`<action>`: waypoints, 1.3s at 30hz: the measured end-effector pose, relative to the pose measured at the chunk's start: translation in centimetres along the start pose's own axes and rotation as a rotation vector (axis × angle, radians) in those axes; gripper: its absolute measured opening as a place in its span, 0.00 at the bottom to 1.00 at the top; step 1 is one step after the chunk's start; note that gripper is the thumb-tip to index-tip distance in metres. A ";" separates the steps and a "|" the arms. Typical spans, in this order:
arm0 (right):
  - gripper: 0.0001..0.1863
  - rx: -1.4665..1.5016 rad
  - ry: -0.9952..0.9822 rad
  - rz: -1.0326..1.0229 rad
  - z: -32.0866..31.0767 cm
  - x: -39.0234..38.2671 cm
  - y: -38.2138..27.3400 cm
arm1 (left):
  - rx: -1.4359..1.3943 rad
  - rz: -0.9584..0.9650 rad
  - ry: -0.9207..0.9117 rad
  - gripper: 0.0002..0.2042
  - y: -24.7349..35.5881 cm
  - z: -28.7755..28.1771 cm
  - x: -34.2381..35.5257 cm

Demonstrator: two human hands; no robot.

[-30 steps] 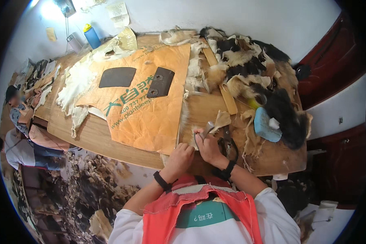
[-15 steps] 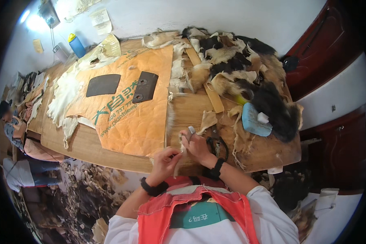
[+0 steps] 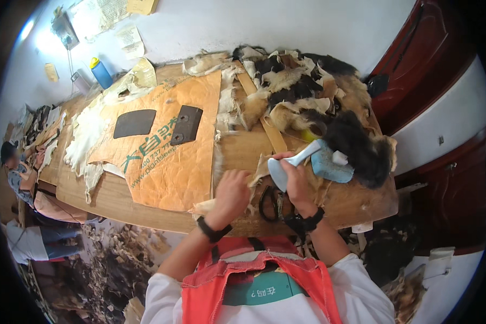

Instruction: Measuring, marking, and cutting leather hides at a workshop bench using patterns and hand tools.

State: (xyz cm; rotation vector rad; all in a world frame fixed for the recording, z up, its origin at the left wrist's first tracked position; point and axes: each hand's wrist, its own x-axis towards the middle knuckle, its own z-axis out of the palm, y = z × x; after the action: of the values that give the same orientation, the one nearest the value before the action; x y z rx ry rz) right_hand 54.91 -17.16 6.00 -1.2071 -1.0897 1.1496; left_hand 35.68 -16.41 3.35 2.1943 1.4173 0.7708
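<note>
My right hand [image 3: 297, 181] grips a pale blue-grey tool [image 3: 278, 173] with a broad, flared end and a narrow handle pointing up to the right. Just beyond the handle sits a blue block [image 3: 329, 166] with a small white lump on top. My left hand [image 3: 233, 191] is curled over the table near its front edge, back upward. Its fingertips are hidden, so what they hold does not show. A pale fur scrap [image 3: 204, 207] pokes out beside it, and a tan hide scrap [image 3: 261, 168] lies by its fingers. Dark-handled scissors [image 3: 269, 204] rest between my hands.
Left of my hands an orange printed sheet [image 3: 173, 181] bears a dark curved plate [image 3: 135, 123] and a dark block with holes [image 3: 188, 125]. Fur pieces [image 3: 286, 81] heap at the back right, beside a wooden strip [image 3: 272, 135]. A person [image 3: 24, 178] works far left. Scraps cover the floor [image 3: 110, 259].
My hands have moved apart from their close pinch. The right one has swung to the right, bringing the pale tool into full view; the left has shifted slightly up.
</note>
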 end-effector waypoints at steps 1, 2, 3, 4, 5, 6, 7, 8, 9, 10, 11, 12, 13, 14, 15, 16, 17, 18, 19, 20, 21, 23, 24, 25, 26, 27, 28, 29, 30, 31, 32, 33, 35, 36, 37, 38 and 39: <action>0.13 0.058 0.035 0.002 -0.8 -0.1 -0.3 | 0.046 0.071 -0.079 0.17 0.5 1.2 1.2; 0.12 0.117 0.063 0.003 -1.1 -0.2 -0.6 | 0.048 0.070 -0.062 0.17 0.7 2.6 2.0; 0.12 0.114 0.050 -0.008 -1.1 -0.5 -0.7 | 0.087 0.076 -0.042 0.16 0.6 3.9 2.7; 0.11 0.138 0.083 -0.005 -1.4 -0.8 -0.4 | 0.122 0.094 -0.030 0.14 0.4 4.9 3.6; 0.11 0.163 0.112 0.002 -1.7 -1.2 0.0 | 0.122 0.097 -0.021 0.14 0.1 5.2 3.9; 0.09 0.208 0.121 0.059 -2.0 -1.6 0.4 | -0.122 -0.037 -0.041 0.13 -0.5 5.4 3.9; 0.09 0.209 0.114 0.055 -2.5 -1.6 0.4 | -0.364 -0.170 -0.061 0.11 -1.0 5.3 3.9; 0.08 0.214 0.114 0.025 -2.9 -1.8 0.5 | -0.361 -0.171 -0.064 0.11 -1.6 5.0 3.2; 0.07 0.221 0.112 -0.002 -3.0 -1.9 0.5 | -0.435 -0.301 -0.002 0.09 -2.5 4.4 2.2; 0.05 0.237 0.098 0.009 -2.7 -2.1 -0.4 | -0.505 -0.436 0.057 0.09 -3.3 3.8 0.8; 0.05 0.244 0.101 0.018 -2.5 -1.9 -0.1 | -0.497 -0.443 0.051 0.09 -3.7 3.0 -0.3; 0.05 0.296 0.074 0.071 -2.4 -1.7 0.5 | -0.451 -0.515 0.012 0.08 -3.9 2.2 -1.5; 0.05 0.347 0.037 0.126 -1.8 -1.6 0.6 | -0.404 -0.594 -0.017 0.07 -3.8 1.4 -2.4; 0.05 0.321 -0.011 0.187 -1.0 -1.6 0.6 | -0.397 -0.645 -0.017 0.08 -3.5 0.8 -2.9; 0.07 0.166 -0.009 0.128 0.3 -2.1 0.6 | -0.392 -0.661 -0.013 0.08 -4.1 1.5 -3.5; 0.08 0.102 -0.073 0.083 2.0 -1.9 1.5 | -0.313 -0.585 0.073 0.08 -5.3 2.5 -4.4; 0.09 0.032 -0.117 0.035 3.0 -1.6 2.6 | -0.242 -0.496 0.140 0.07 -5.3 2.9 -4.5; 0.11 -0.053 -0.153 0.038 4.1 -1.5 3.3 | -0.242 -0.505 0.139 0.07 -5.2 3.2 -4.9; 0.12 -0.137 -0.186 0.041 5.2 -1.2 4.1 | -0.304 -0.539 0.131 0.07 -4.3 2.8 -4.7; 0.13 -0.259 -0.151 -0.087 6.1 -0.8 5.5 | -0.368 -0.571 0.123 0.07 -3.5 2.2 -4.6; 0.13 -0.262 -0.150 -0.083 6.3 -0.5 6.6 | -0.371 -0.573 0.119 0.07 -2.5 1.4 -4.5; 0.13 -0.456 -0.212 -0.128 7.0 -0.4 7.4 | -0.394 -0.473 0.075 0.07 -1.4 -0.1 -5.0; 0.13 -0.459 -0.217 -0.124 7.0 -0.4 7.7 | -0.397 -0.478 0.076 0.07 -1.5 -0.1 -5.3; 0.13 -0.503 -0.246 -0.147 7.1 -0.5 7.5 | -0.256 -0.269 0.122 0.07 -1.6 0.0 -6.0; 0.13 -0.546 -0.273 -0.170 7.2 -0.5 7.4 | -0.113 -0.058 0.164 0.08 -1.8 0.1 -6.4; 0.13 -0.550 -0.281 -0.170 7.3 -0.5 7.6 | -0.116 -0.064 0.169 0.08 -2.3 0.4 -6.6; 0.12 -0.570 -0.269 -0.238 7.3 -0.6 7.8 | -0.047 -0.055 0.110 0.08 -2.9 0.7 -6.7; 0.12 -0.590 -0.256 -0.307 7.3 -0.7 7.8 | 0.021 -0.044 0.051 0.08 -3.4 1.1 -6.7; 0.12 -0.594 -0.259 -0.310 7.2 -1.0 7.8 | 0.018 -0.045 0.056 0.08 -3.8 1.4 -6.6; 0.12 -0.601 -0.289 -0.336 7.1 -1.2 7.3 | -0.084 -0.163 0.104 0.06 -4.0 1.4 -5.9; 0.12 -0.607 -0.319 -0.362 7.0 -1.4 7.0 | -0.187 -0.281 0.151 0.05 -4.1 1.3 -5.4; 0.12 -0.611 -0.320 -0.366 6.9 -1.8 7.2 | -0.191 -0.280 0.155 0.05 -4.1 1.1 -5.3; 0.12 -0.624 -0.341 -0.345 6.4 -2.1 7.6 | -0.439 -0.494 0.108 0.05 -3.0 -0.4 -4.7; 0.12 -0.627 -0.336 -0.347 6.4 -1.7 7.8 | -0.440 -0.488 0.107 0.05 -3.0 -0.3 -4.6; 0.11 -0.628 -0.314 -0.329 6.7 -1.4 7.8 | -0.391 -0.362 0.131 0.05 -2.8 -0.2 -4.9; 0.11 -0.629 -0.292 -0.310 7.0 -1.2 7.8 | -0.341 -0.237 0.153 0.05 -2.7 -0.1 -5.2; 0.11 -0.627 -0.286 -0.308 7.4 -0.9 7.8 | -0.340 -0.233 0.148 0.05 -2.5 -0.2 -5.5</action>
State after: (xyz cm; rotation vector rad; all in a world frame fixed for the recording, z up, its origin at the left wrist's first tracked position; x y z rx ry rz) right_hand 47.02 -17.19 -1.32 -1.2964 -1.8771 0.7710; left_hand 32.00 -20.42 0.77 1.7134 1.4554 1.0205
